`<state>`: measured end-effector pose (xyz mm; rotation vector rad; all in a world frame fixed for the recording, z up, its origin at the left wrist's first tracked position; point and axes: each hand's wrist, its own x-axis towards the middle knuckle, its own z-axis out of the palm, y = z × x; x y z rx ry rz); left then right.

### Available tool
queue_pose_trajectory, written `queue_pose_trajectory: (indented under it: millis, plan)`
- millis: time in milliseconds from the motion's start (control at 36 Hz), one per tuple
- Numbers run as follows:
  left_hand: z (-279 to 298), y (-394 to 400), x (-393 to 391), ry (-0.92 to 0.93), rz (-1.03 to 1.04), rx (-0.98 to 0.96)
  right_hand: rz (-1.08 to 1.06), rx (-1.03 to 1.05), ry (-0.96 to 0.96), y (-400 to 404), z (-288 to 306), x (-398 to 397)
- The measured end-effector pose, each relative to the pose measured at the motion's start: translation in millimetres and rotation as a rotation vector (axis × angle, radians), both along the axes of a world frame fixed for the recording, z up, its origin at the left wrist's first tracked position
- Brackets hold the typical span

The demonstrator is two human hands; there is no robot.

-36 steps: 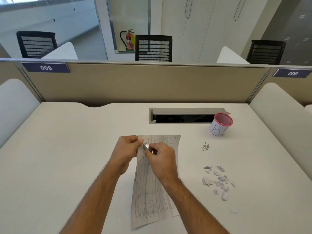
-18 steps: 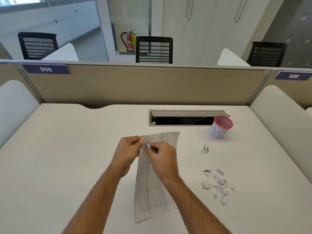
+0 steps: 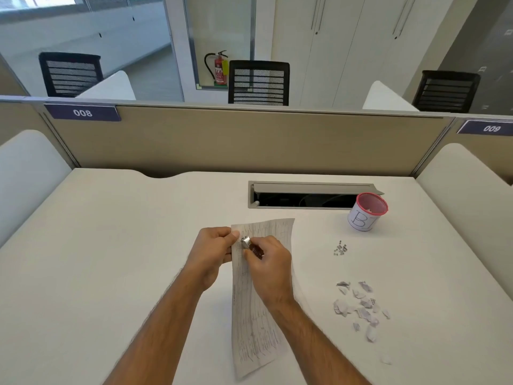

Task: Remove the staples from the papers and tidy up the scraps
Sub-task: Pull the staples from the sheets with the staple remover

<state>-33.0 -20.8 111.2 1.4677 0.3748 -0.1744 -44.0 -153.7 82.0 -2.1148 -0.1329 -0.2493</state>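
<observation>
A printed sheaf of papers (image 3: 256, 326) is held lifted off the white desk (image 3: 111, 259), in the middle. My left hand (image 3: 212, 254) pinches its top left corner. My right hand (image 3: 270, 266) grips a small staple remover (image 3: 249, 244) with a metal head and dark red body, its head against that same corner. To the right lie a small heap of pulled staples (image 3: 340, 248) and a scatter of torn paper scraps (image 3: 359, 309). A small pink-rimmed bin cup (image 3: 366, 212) stands behind them.
An open cable slot (image 3: 305, 197) is cut into the desk behind the papers. A beige partition (image 3: 236, 140) closes the far edge, and white side dividers (image 3: 466, 195) bound left and right.
The papers have lifted and curled slightly, their lower end rising off the desk. Both hands stay at the top left corner, with the staple remover's head working there.
</observation>
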Motion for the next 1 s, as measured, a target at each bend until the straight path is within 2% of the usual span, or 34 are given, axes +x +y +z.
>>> queue_pose_trajectory:
  millis: [222, 444, 722, 806, 944, 1000]
  plan:
    - [0.2, -8.1, -4.3, -0.01, 0.021, 0.05, -0.036, 0.019, 0.026, 2.7, -0.4, -2.1]
    - [-1.0, -6.1, -0.7, 0.041, 0.056, -0.023, -0.034, 0.079, -0.052, 2.2, -7.8, -3.4]
    - [-13.9, -2.2, -0.6, 0.105, 0.11, -0.063, 0.006, 0.159, 0.016, -1.9, -3.9, 2.7]
    - [-17.2, -1.3, -1.2, 0.105, 0.126, -0.08, 0.012, 0.18, 0.095, -5.0, -2.0, 5.9]
    - [-13.3, 2.8, -0.2, 0.098, 0.106, -0.069, 0.064, 0.411, 0.336, -10.3, 6.1, 12.5]
    - [-11.5, 4.4, 1.0, 0.099, 0.09, -0.067, 0.114, 0.361, 0.383, -11.4, 8.2, 17.1]
